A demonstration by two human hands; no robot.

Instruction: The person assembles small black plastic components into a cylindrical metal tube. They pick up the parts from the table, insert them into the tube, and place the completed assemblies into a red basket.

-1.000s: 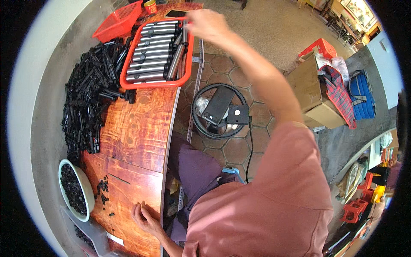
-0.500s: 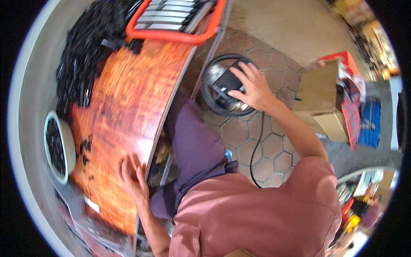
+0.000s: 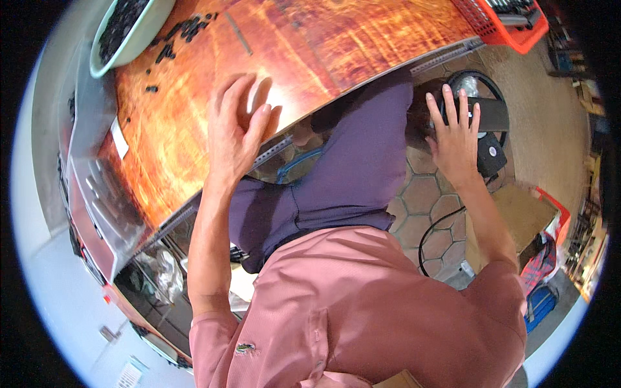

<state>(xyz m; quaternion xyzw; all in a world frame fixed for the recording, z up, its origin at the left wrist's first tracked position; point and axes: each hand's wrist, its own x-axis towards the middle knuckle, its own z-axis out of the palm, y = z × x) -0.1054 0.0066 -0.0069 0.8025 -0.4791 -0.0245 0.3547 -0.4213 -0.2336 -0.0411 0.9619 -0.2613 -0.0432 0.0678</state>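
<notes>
My right hand is spread flat, fingers open, gripping nothing, resting on the black box that sits inside the black cable coil on the floor, right of the surface. Box looks rigid, smooth, probably heavy; best taken by its side edges. Left hand, fingers loosely open, presses the surface near its front edge.

A pale green bowl filled with small black parts is shown at the upper left, with loose black pieces scattered beside it. A red plastic crate is seen upper right; a cardboard box is set on the hexagon-tiled floor.
</notes>
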